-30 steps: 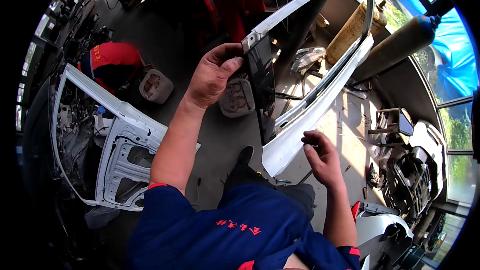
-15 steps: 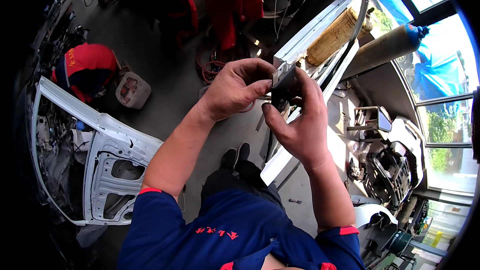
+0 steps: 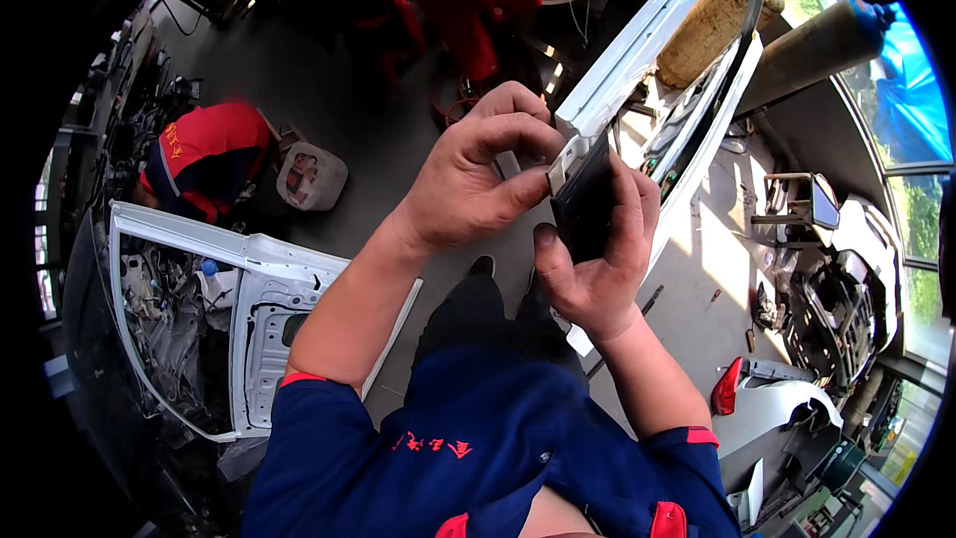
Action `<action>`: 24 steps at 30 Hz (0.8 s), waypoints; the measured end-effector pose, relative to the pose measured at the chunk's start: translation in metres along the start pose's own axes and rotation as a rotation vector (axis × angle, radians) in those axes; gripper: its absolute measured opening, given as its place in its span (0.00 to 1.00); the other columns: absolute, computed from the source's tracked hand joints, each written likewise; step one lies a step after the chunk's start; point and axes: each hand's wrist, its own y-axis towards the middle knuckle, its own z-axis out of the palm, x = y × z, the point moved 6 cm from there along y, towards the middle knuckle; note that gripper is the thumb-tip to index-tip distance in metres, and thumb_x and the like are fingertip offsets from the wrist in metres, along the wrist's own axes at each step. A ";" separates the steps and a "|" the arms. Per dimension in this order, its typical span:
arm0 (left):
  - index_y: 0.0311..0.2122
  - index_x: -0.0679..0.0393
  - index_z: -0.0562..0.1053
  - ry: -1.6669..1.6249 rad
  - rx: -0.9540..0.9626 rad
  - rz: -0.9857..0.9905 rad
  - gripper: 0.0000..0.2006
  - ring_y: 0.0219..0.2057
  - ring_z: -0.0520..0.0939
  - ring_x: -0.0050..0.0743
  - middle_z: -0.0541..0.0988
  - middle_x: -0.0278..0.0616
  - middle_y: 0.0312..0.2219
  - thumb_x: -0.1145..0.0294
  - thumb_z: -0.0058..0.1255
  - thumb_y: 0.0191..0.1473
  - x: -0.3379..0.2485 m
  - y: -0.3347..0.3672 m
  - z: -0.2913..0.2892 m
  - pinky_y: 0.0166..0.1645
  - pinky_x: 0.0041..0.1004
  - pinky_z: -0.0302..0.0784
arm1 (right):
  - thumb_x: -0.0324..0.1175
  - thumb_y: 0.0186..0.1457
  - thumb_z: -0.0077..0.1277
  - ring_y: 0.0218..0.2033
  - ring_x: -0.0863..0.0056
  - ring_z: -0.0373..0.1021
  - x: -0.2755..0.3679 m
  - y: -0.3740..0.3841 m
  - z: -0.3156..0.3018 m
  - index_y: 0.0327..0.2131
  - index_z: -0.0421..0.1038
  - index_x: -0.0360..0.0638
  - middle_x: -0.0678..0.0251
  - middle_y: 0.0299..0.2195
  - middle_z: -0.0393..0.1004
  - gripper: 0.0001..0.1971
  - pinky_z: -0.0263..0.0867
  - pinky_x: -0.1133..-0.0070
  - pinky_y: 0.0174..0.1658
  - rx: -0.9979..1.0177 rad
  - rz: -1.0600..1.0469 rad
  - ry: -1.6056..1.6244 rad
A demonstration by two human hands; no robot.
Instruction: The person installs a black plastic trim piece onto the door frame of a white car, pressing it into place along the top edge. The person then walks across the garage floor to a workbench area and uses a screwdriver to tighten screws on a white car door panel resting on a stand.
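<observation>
In front of me, both hands meet at the near end of an upright white car door (image 3: 617, 60). My right hand (image 3: 607, 274) holds a flat black piece (image 3: 586, 201), thumb on its near side and fingers along its right. Thumb and fingers of my left hand (image 3: 468, 174) are closed in a pinch at the left side of that piece, on a small pale bracket-like part (image 3: 566, 165). Whether this pale part is joined to the black piece or to the door, I cannot tell.
A second white door (image 3: 264, 314) lies at left. Beyond it, a person in red and navy (image 3: 209, 154) bends beside a white tub (image 3: 312, 177). Gas cylinders (image 3: 822, 52) rest behind the near door. At right are a red tail light (image 3: 727, 389) and a white fender (image 3: 782, 403).
My view has shifted, so the surroundings sit farther right. The black piece has turned to show more of its broad face, and my right hand has moved slightly lower beneath it.
</observation>
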 end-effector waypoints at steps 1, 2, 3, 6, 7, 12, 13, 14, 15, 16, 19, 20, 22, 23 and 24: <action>0.39 0.58 0.80 0.157 -0.007 0.124 0.10 0.48 0.72 0.28 0.73 0.37 0.43 0.68 0.65 0.52 -0.006 0.004 -0.002 0.55 0.30 0.69 | 0.32 0.42 0.64 0.49 0.59 0.66 -0.002 0.001 0.000 0.62 0.62 0.32 0.52 0.49 0.66 0.41 0.65 0.69 0.54 -0.023 0.021 -0.021; 0.38 0.54 0.82 0.141 -0.020 0.108 0.09 0.53 0.69 0.31 0.70 0.41 0.52 0.69 0.66 0.49 -0.008 0.007 -0.002 0.57 0.31 0.69 | 0.31 0.42 0.64 0.48 0.59 0.66 -0.001 0.001 0.000 0.62 0.63 0.32 0.52 0.49 0.66 0.41 0.66 0.69 0.53 -0.032 0.002 -0.019; 0.38 0.54 0.82 0.111 0.027 0.095 0.09 0.53 0.69 0.31 0.70 0.41 0.52 0.69 0.66 0.49 -0.004 0.007 0.004 0.57 0.31 0.69 | 0.31 0.41 0.63 0.47 0.59 0.67 0.002 -0.001 -0.001 0.62 0.63 0.32 0.52 0.48 0.67 0.41 0.67 0.69 0.52 -0.044 -0.004 -0.025; 0.38 0.54 0.82 0.069 0.007 0.194 0.10 0.60 0.66 0.39 0.63 0.47 0.62 0.72 0.66 0.48 0.002 0.021 0.007 0.62 0.35 0.66 | 0.31 0.41 0.61 0.44 0.59 0.69 0.004 0.001 -0.010 0.60 0.65 0.32 0.52 0.45 0.69 0.39 0.69 0.70 0.50 -0.118 -0.012 -0.091; 0.38 0.54 0.82 0.021 0.026 0.191 0.11 0.63 0.65 0.44 0.61 0.49 0.65 0.73 0.66 0.47 0.009 0.023 0.007 0.64 0.38 0.64 | 0.31 0.40 0.61 0.43 0.59 0.70 0.002 -0.002 -0.011 0.60 0.66 0.32 0.52 0.44 0.70 0.38 0.69 0.70 0.49 -0.134 0.003 -0.116; 0.46 0.65 0.76 0.207 0.140 0.346 0.10 0.61 0.72 0.38 0.69 0.50 0.60 0.84 0.50 0.60 -0.032 0.044 -0.005 0.64 0.36 0.70 | 0.37 0.43 0.62 0.45 0.54 0.70 0.025 -0.026 -0.006 0.55 0.72 0.37 0.53 0.45 0.72 0.32 0.68 0.66 0.51 -0.512 0.017 -0.375; 0.46 0.65 0.76 0.213 0.107 0.374 0.10 0.59 0.76 0.41 0.73 0.51 0.57 0.83 0.46 0.62 -0.041 0.051 -0.016 0.64 0.38 0.71 | 0.36 0.44 0.62 0.43 0.56 0.70 0.042 -0.039 -0.007 0.51 0.72 0.38 0.54 0.43 0.73 0.28 0.69 0.66 0.49 -0.619 0.018 -0.349; 0.46 0.66 0.75 0.316 0.193 0.540 0.10 0.57 0.78 0.42 0.74 0.53 0.56 0.80 0.42 0.64 -0.051 0.060 -0.024 0.63 0.38 0.75 | 0.35 0.45 0.61 0.41 0.58 0.70 0.067 -0.052 -0.007 0.48 0.73 0.39 0.56 0.41 0.74 0.24 0.69 0.67 0.48 -0.661 0.025 -0.254; 0.46 0.67 0.75 0.277 0.162 0.555 0.12 0.56 0.79 0.45 0.75 0.55 0.55 0.78 0.39 0.66 -0.057 0.067 -0.029 0.60 0.40 0.79 | 0.34 0.47 0.61 0.38 0.60 0.70 0.093 -0.061 -0.003 0.44 0.73 0.40 0.57 0.39 0.74 0.19 0.70 0.67 0.46 -0.650 0.018 -0.075; 0.47 0.68 0.75 0.229 0.231 0.620 0.13 0.55 0.80 0.48 0.77 0.56 0.52 0.78 0.37 0.66 -0.058 0.084 -0.028 0.58 0.41 0.82 | 0.33 0.48 0.60 0.36 0.62 0.70 0.126 -0.073 -0.005 0.41 0.73 0.41 0.58 0.37 0.75 0.15 0.70 0.67 0.44 -0.628 0.018 0.131; 0.47 0.72 0.75 0.362 0.237 0.514 0.14 0.53 0.81 0.46 0.79 0.56 0.50 0.77 0.38 0.65 -0.065 0.135 -0.038 0.57 0.39 0.83 | 0.31 0.53 0.58 0.28 0.69 0.71 0.186 -0.090 0.002 0.30 0.74 0.43 0.62 0.31 0.77 0.04 0.71 0.69 0.39 -0.544 0.005 0.535; 0.48 0.71 0.76 0.656 0.338 0.765 0.15 0.55 0.80 0.44 0.79 0.55 0.51 0.75 0.38 0.66 -0.066 0.154 -0.032 0.60 0.39 0.80 | 0.30 0.54 0.58 0.26 0.71 0.71 0.195 -0.101 0.003 0.27 0.75 0.44 0.63 0.29 0.77 0.04 0.72 0.69 0.37 -0.573 -0.029 0.559; 0.49 0.70 0.77 0.906 0.455 1.025 0.16 0.56 0.79 0.43 0.79 0.53 0.53 0.73 0.39 0.66 -0.045 0.179 -0.021 0.62 0.38 0.77 | 0.29 0.56 0.57 0.24 0.71 0.68 0.200 -0.126 0.006 0.33 0.74 0.42 0.61 0.29 0.76 0.03 0.68 0.71 0.31 -0.684 -0.236 0.380; 0.50 0.68 0.77 0.871 0.483 0.881 0.16 0.56 0.79 0.42 0.79 0.52 0.53 0.71 0.39 0.66 -0.039 0.197 -0.022 0.63 0.38 0.74 | 0.28 0.57 0.56 0.24 0.71 0.67 0.205 -0.138 0.008 0.36 0.73 0.41 0.60 0.29 0.75 0.05 0.66 0.71 0.28 -0.726 -0.342 0.289; 0.52 0.67 0.76 0.835 0.509 0.734 0.17 0.57 0.78 0.41 0.79 0.50 0.54 0.70 0.39 0.67 -0.029 0.212 -0.023 0.64 0.37 0.71 | 0.28 0.57 0.56 0.23 0.71 0.66 0.211 -0.151 0.010 0.39 0.73 0.40 0.59 0.29 0.74 0.07 0.64 0.72 0.25 -0.758 -0.442 0.191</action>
